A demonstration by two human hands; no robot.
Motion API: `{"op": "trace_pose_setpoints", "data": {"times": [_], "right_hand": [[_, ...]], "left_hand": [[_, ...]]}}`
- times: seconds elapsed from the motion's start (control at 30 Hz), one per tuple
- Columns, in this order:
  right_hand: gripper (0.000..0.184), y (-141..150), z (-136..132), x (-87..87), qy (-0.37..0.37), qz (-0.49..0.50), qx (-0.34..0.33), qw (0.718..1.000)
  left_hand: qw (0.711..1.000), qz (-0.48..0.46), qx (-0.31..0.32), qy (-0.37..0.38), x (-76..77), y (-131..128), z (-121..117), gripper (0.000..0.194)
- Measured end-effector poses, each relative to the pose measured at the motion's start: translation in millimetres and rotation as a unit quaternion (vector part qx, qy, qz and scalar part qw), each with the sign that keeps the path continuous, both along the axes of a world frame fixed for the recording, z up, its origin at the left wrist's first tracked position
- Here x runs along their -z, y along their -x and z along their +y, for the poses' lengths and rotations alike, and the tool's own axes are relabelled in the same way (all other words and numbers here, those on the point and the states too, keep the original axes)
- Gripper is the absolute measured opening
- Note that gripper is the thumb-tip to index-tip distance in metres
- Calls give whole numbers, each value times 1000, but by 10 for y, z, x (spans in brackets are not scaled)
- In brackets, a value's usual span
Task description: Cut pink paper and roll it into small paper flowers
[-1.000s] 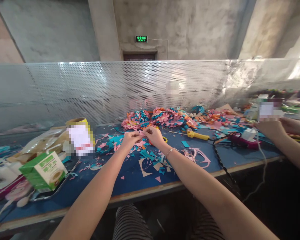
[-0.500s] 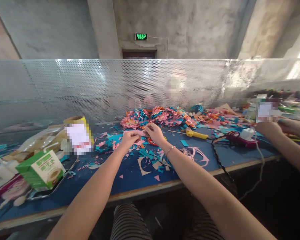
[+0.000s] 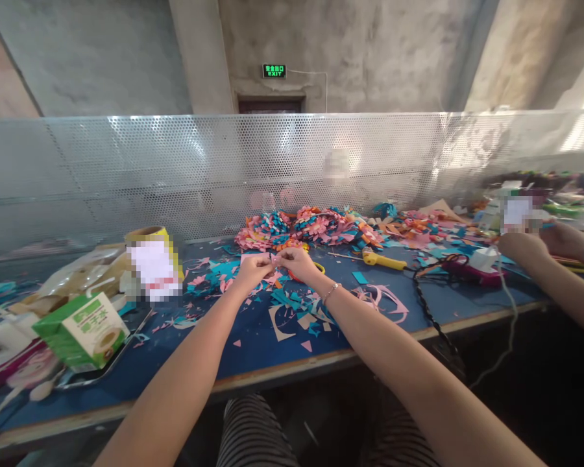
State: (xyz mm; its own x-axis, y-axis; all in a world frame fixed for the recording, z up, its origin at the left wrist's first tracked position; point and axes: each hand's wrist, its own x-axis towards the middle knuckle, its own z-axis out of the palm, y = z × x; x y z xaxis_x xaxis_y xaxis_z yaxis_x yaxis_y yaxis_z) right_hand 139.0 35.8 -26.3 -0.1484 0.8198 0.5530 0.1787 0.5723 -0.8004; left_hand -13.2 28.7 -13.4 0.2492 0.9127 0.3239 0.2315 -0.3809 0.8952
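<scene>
Over the blue table (image 3: 253,353), my left hand (image 3: 253,268) and my right hand (image 3: 298,263) meet with fingertips pinched on a small pink paper piece (image 3: 273,259). A thin bracelet sits on my right wrist. Loose pink, teal and cream paper scraps (image 3: 296,311) lie under and around both hands. Behind them is a heap of folded multicoloured paper pieces (image 3: 311,228). Scissors with a yellow-orange handle (image 3: 316,268) peek out behind my right hand.
At the left, a green carton (image 3: 82,331) lies on a metal tray beside plastic bags and a yellow tube (image 3: 153,259). A yellow-handled tool (image 3: 384,261) and a black cord (image 3: 425,305) lie to the right. Another person's hands (image 3: 530,245) work at far right. A perforated metal screen (image 3: 282,168) backs the table.
My two hands have stayed together at the same spot, fingers shifting slightly on the pink piece. The other person's hands at the right moved a little.
</scene>
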Motion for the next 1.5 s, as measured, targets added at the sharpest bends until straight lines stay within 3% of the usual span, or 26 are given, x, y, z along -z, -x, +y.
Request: {"op": "trace_pose_setpoints", "data": {"times": [0.23,0.37,0.53,0.73,1.0,1.5], "right_hand": [[21,-7,-25,-18,52,78,-48,994],[25,12,-87,-64,112,154,-100,977],[29,36,-122,-88,146,203,-120,961],[32,18,-78,-81,130,212,-88,965],[24,-1,-71,-58,81,100,-63,990],[18,33,-103,-90,107,190,-56,974]], "left_hand": [[1000,16,16,-3,-25,-1,-30,16],[999,-13,40,2,-44,-7,-57,18],[999,-20,49,-2,-32,-4,-42,20],[999,-12,43,-5,-17,14,-20,19],[1000,-5,27,-14,-6,-2,-25,16],[999,-11,40,-33,-55,-21,-51,18]]}}
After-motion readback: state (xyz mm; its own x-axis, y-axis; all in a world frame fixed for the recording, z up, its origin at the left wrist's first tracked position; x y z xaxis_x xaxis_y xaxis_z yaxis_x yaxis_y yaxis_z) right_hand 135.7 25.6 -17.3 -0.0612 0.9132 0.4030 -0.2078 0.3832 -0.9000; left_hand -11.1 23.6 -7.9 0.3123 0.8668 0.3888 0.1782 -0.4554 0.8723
